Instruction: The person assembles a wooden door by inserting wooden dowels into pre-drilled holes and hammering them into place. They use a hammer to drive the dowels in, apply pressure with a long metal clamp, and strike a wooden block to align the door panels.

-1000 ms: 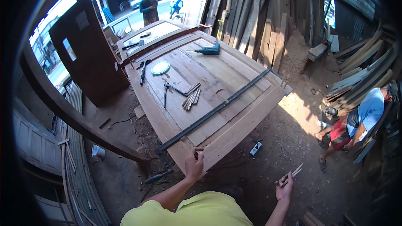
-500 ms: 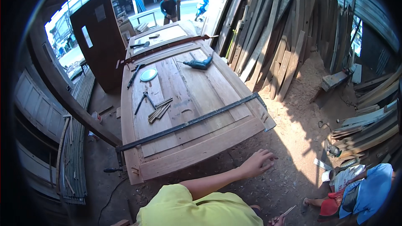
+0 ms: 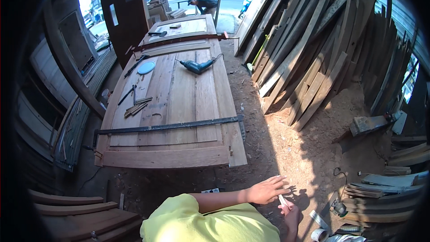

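Note:
My left arm reaches across my yellow shirt to the right, and my left hand [image 3: 264, 191] is open with its fingers stretched out. Just below it, my right hand [image 3: 291, 211] is closed round a thin pale wooden stick [image 3: 282, 200], whose tip comes up by the left palm. Whether the left hand touches the stick I cannot tell. Ahead on the left lies a large wooden panelled door [image 3: 179, 157]. A long dark bar clamp [image 3: 170, 128] spans its near end. On it rest several short wooden sticks [image 3: 138, 107], pincers [image 3: 128, 94], a round pale-blue disc [image 3: 146, 67] and a teal power drill [image 3: 197, 66].
A reddish bar clamp [image 3: 179, 41] crosses the door's far part. Long planks [image 3: 309, 49] lean in a row on the right, above sawdust-covered ground [image 3: 286, 143]. More boards [image 3: 380, 199] lie stacked at far right; curved timbers [image 3: 76, 208] lie lower left. A person [image 3: 206, 3] bends beyond the door.
My view has turned right. The left hand has come over to the right hand, which has moved up with its stick. The far person has gone from upright to bent over.

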Tool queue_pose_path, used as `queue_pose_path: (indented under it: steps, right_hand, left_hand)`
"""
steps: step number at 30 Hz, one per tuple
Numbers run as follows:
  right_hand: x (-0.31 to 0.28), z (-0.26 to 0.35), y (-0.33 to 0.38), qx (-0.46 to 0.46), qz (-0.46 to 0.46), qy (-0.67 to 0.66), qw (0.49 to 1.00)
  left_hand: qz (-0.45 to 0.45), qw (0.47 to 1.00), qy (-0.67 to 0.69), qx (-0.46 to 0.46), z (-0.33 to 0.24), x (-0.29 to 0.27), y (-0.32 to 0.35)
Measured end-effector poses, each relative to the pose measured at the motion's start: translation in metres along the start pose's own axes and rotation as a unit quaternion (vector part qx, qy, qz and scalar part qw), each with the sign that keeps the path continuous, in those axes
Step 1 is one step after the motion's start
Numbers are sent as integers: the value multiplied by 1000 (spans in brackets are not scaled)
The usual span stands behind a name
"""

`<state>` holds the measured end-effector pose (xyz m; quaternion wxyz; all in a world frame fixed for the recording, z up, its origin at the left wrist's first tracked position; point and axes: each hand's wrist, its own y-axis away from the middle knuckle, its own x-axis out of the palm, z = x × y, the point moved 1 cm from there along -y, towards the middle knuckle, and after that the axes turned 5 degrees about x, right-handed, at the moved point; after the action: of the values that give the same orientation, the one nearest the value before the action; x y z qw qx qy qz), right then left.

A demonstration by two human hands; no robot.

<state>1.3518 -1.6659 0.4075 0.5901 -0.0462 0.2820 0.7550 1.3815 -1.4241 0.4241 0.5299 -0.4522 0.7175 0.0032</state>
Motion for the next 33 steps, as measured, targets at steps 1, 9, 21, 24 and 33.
queue_pose_path:
  steps: [1, 9, 21, 24, 33]
  right_hand:
    - [-9, 11, -34, -28, 34, -23, 999]
    - [-64, 95, -298, -17, 203, -8, 979]
    - [-84, 210, -657, 18, 197, -208, 958]
    - [-59, 249, -757, 21, 207, -222, 953]
    - [173, 479, -989, -115, 436, -9, 892]
  left_hand:
    - [33, 999, -9, -16, 13, 6, -16]
    - [41, 958, 137, -248, 193, 36, -119]
    - [-364, 652, 556, -365, 467, -106, -210]
    - [-480, 629, 482, -377, 524, -162, -199]
    - [-767, 420, 254, -413, 602, -233, -142]
